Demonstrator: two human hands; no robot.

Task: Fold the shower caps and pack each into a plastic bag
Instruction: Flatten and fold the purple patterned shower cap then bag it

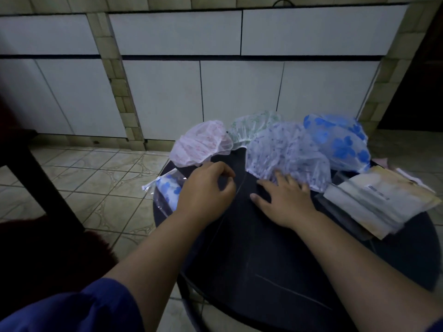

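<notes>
Lilac-speckled translucent plastic shower cap [288, 154], frame centre on round black table [275, 248]: right hand [285, 200] presses it flat-fingered; left hand [206, 190] loosely curled, holding nothing. Flatten before folding.

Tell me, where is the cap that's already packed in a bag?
In the head view, the clear plastic bag holding a blue-flowered shower cap lies at the left edge of the round dark table, just beyond the left hand.
</notes>
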